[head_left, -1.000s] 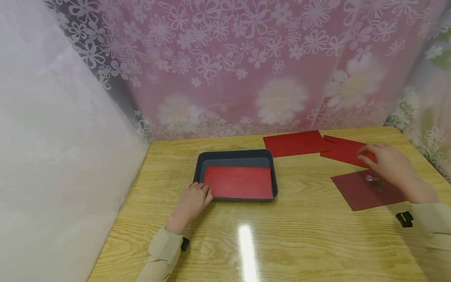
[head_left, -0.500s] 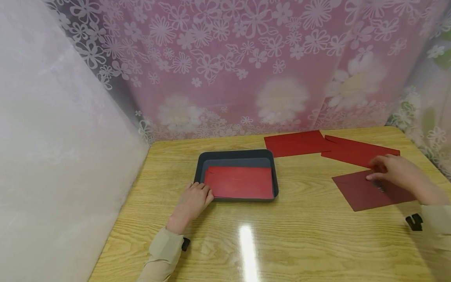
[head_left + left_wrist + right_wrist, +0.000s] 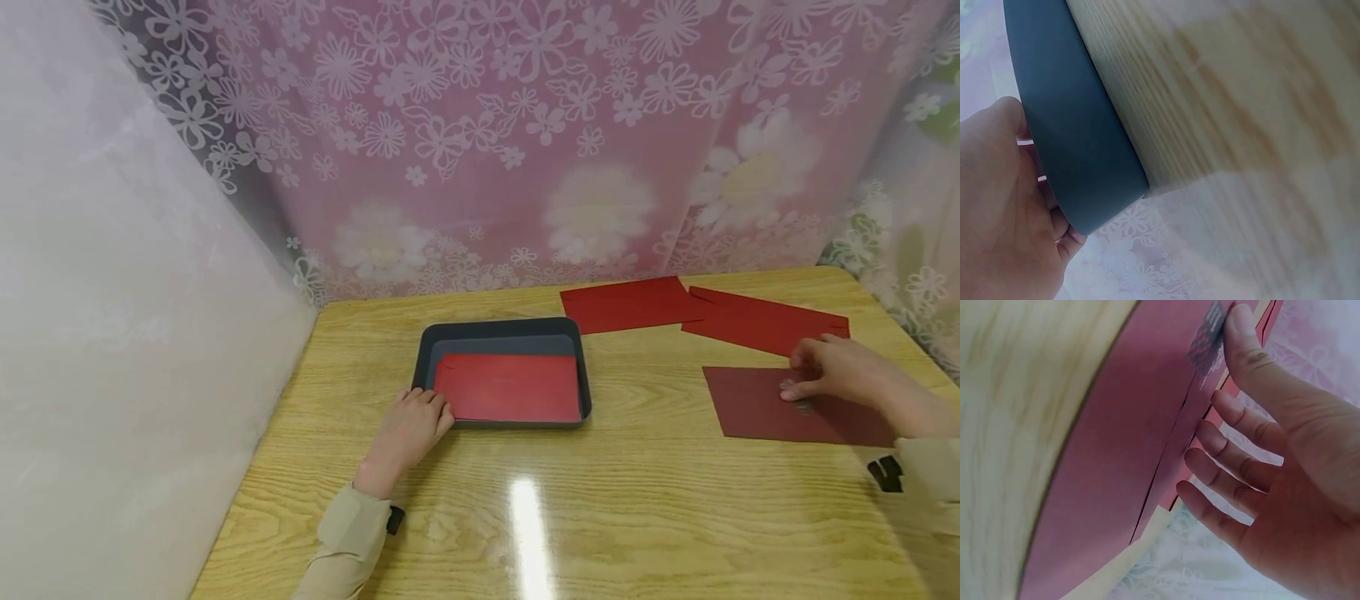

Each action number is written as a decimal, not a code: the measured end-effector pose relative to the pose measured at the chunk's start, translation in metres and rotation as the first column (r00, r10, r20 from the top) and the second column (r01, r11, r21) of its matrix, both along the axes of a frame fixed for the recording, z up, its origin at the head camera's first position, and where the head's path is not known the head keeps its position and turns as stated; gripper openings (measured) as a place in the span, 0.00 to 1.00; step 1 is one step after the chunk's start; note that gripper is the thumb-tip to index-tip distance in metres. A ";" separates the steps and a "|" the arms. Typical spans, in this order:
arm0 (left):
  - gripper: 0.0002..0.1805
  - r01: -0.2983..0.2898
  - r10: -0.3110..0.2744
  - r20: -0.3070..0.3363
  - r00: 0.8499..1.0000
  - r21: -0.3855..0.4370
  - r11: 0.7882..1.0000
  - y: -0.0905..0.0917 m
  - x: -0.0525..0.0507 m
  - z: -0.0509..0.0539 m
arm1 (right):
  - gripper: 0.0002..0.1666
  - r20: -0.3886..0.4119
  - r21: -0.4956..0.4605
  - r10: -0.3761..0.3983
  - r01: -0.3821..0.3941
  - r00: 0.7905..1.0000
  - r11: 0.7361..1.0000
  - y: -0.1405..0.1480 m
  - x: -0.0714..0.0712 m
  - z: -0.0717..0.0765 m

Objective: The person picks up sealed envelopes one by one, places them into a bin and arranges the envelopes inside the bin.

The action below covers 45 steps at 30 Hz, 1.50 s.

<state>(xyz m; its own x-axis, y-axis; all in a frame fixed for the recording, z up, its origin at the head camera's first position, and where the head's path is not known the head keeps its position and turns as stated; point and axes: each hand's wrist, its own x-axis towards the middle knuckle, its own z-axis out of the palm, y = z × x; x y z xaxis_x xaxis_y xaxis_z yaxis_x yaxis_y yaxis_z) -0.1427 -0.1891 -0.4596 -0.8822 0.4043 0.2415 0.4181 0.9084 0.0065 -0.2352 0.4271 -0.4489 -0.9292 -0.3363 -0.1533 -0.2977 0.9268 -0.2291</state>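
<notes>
My left hand (image 3: 408, 425) grips the near left corner of a dark grey tray (image 3: 498, 327). In the left wrist view its thumb and fingers curl over the rim of the tray wall (image 3: 1075, 125). Inside the tray lie stacked red envelopes (image 3: 510, 387). At the right, my right hand (image 3: 855, 379) is over a darker red envelope (image 3: 750, 408) lying on the table. The right wrist view has the thumb touching the envelope beside its printed mark (image 3: 1208, 337). The other fingers (image 3: 1210, 469) are loosely bent near its far edge; whether they touch it is unclear.
Two more red envelopes (image 3: 630, 305) (image 3: 765, 319) lie at the back right of the wooden table (image 3: 637, 500), their ends meeting. A flowered curtain (image 3: 480, 167) hangs behind the table, and a pale sheet (image 3: 150, 333) covers the left side.
My right hand has moved down from the back right envelope onto the darker one. That envelope has turned clockwise, so its long edges lie nearly level. My left hand and the tray stayed put.
</notes>
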 end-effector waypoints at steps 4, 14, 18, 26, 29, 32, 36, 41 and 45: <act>0.22 -0.001 0.001 0.001 1.000 0.008 1.000 0.000 0.000 0.000 | 0.38 0.010 -0.003 -0.005 0.005 1.000 1.000 -0.003 -0.001 -0.002; 0.22 -0.003 0.003 -0.004 1.000 -0.004 1.000 0.000 0.000 0.000 | 0.32 0.048 -0.035 -0.007 0.009 0.999 0.999 -0.009 0.001 -0.008; 0.22 -0.008 0.008 -0.002 1.000 -0.010 1.000 0.000 0.000 0.000 | 0.34 0.051 -0.055 -0.006 0.009 0.999 0.998 -0.012 0.003 -0.009; 0.22 -0.005 0.005 0.007 1.000 -0.015 1.000 0.000 0.000 0.001 | 0.20 -0.155 -0.070 0.079 -0.090 0.985 0.993 -0.029 0.007 -0.007; 0.22 -0.009 0.009 0.014 1.000 -0.011 1.000 0.000 -0.001 0.001 | 0.12 -0.262 -0.070 0.085 -0.107 0.961 0.992 -0.038 0.008 -0.005; 0.22 -0.008 0.008 0.016 1.000 -0.008 1.000 0.001 -0.001 0.001 | 0.08 -0.362 -0.061 0.103 -0.133 0.926 0.989 -0.046 0.009 -0.004; 0.22 -0.002 0.002 0.014 1.000 -0.007 1.000 0.001 0.000 0.002 | 0.09 -0.458 -0.053 0.126 -0.169 0.880 0.984 -0.054 0.010 -0.002; 0.23 0.006 -0.006 -0.012 1.000 -0.009 1.000 0.001 0.000 0.001 | 0.11 -0.563 -0.041 0.120 -0.173 0.818 0.984 -0.066 0.011 0.008; 0.23 0.003 -0.003 -0.019 1.000 -0.014 1.000 0.000 0.000 0.001 | 0.14 -0.679 -0.029 0.149 -0.229 0.719 0.973 -0.078 0.011 0.018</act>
